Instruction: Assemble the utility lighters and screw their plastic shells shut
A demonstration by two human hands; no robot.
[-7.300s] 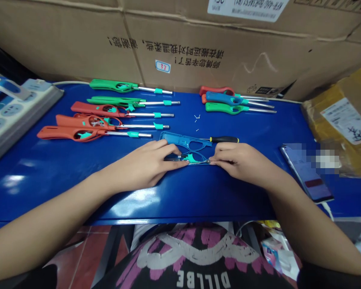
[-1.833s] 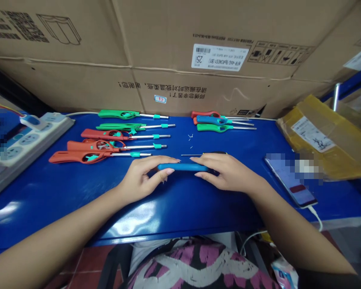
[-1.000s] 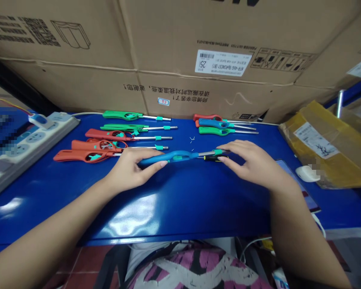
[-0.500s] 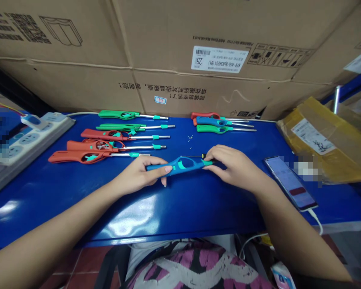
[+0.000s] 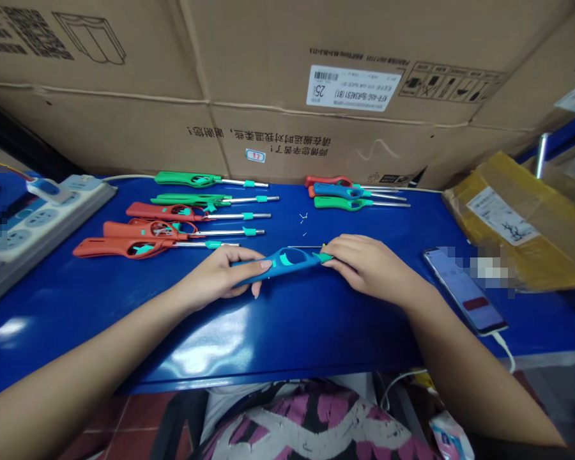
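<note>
we hold the blue lighter (image 5: 278, 266) between both hands, in front of us over the table (image 5: 287, 354); we cannot tell whether it touches the surface. our left hand (image 5: 220, 275) has its fingers wrapped around the handle end, thumb laid on top. our right hand (image 5: 367, 267) has its fingers closed on the other end, narrow, at the green sleeve (image 5: 324, 257), and it hides whatever lies beyond. the lighter tilts slightly, its right end farther from us.

just behind it lies the screwdriver (image 5: 303, 247), its handle mostly covered by our right hand. past that we see small white bits (image 5: 303, 218). red and green lighters (image 5: 148, 246) lie in a column to the left; a small group of lighters (image 5: 338, 191) sits back right, near the carton (image 5: 263, 121). the phone (image 5: 464, 291) rests to our right.
</note>
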